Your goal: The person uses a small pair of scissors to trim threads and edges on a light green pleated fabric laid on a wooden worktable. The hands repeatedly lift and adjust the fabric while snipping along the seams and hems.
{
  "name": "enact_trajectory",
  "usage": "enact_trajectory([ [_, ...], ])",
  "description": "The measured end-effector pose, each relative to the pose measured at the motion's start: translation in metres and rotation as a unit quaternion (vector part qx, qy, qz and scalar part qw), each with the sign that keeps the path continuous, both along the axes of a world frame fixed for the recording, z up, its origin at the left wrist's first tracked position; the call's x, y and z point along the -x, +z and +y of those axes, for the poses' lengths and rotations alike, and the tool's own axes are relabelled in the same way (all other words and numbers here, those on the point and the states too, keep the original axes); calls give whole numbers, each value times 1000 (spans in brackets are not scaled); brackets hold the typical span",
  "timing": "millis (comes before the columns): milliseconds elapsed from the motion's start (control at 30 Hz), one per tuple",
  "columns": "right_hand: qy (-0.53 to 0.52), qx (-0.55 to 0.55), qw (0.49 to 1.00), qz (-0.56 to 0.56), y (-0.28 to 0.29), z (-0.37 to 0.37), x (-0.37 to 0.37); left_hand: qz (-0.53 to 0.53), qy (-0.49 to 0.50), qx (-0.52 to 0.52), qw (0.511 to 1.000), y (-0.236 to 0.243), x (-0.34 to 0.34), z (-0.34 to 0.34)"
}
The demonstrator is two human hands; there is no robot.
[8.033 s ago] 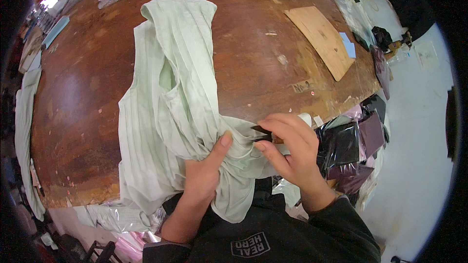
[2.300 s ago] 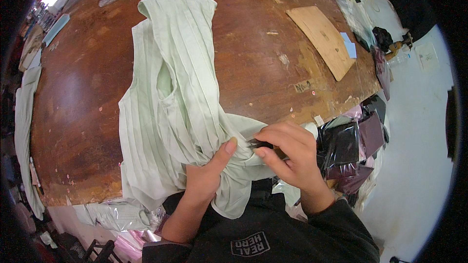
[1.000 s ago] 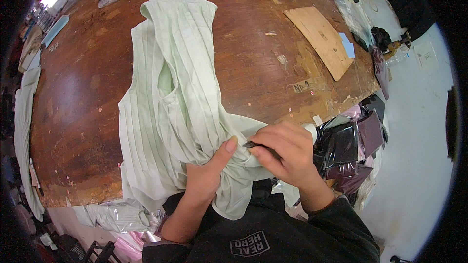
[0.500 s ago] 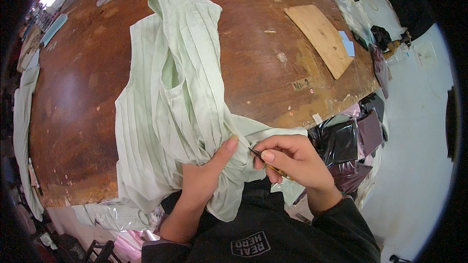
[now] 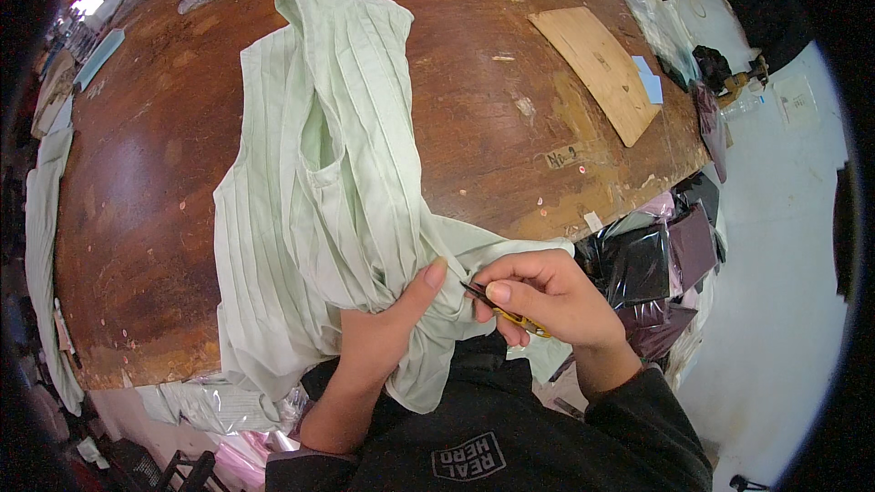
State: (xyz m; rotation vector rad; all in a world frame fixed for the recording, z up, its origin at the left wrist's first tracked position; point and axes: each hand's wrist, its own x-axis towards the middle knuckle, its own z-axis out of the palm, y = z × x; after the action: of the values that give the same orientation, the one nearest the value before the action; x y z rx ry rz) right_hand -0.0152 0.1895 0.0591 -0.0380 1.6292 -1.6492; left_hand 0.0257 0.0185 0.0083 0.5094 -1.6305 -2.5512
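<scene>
A pale green pleated garment (image 5: 365, 155) lies across the near part of the table and hangs over its front edge. My left hand (image 5: 387, 319) is closed on its gathered fabric, thumb on top, other fingers hidden by the cloth. In my right hand (image 5: 547, 296) are small thread snips (image 5: 521, 320) with a yellow handle and dark pointed blades. Thumb and fingers pinch the snips, their tips at the fabric edge just right of my left thumb. Whether the blades touch the cloth is hard to make out.
The worn brown wooden table (image 5: 474, 109) carries a tan board (image 5: 597, 73) and a light blue paper (image 5: 649, 82) at far right. Dark garments in clear bags (image 5: 638, 269) are heaped beyond the right edge. Pink plastic packaging (image 5: 241, 460) lies below the front edge.
The snips' yellow handle shows more below my right hand, and the blades have shifted slightly left. My left hand and the garment stay nearly the same.
</scene>
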Motion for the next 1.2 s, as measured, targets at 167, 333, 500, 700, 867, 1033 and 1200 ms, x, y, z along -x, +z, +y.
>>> enact_trajectory([
  [167,6,4,1000,-9,-1,1,2,10,-8,11,1000,-1,0,0],
  [333,1,12,1000,-19,-1,0,4,13,-19,25,999,-4,0,-2],
  [500,0,29,999,-16,-5,1,4,3,-20,26,999,-4,0,-2],
  [700,-1,48,999,-7,-9,0,4,1,-23,21,1000,-2,0,-2],
  [867,-3,54,998,-20,-10,0,4,7,-22,38,999,-3,1,-2],
  [1033,6,36,999,-29,-8,-1,5,8,-25,33,999,-4,0,-1],
  [1200,5,38,999,-31,-11,-1,4,20,-25,48,998,-4,-1,-1],
])
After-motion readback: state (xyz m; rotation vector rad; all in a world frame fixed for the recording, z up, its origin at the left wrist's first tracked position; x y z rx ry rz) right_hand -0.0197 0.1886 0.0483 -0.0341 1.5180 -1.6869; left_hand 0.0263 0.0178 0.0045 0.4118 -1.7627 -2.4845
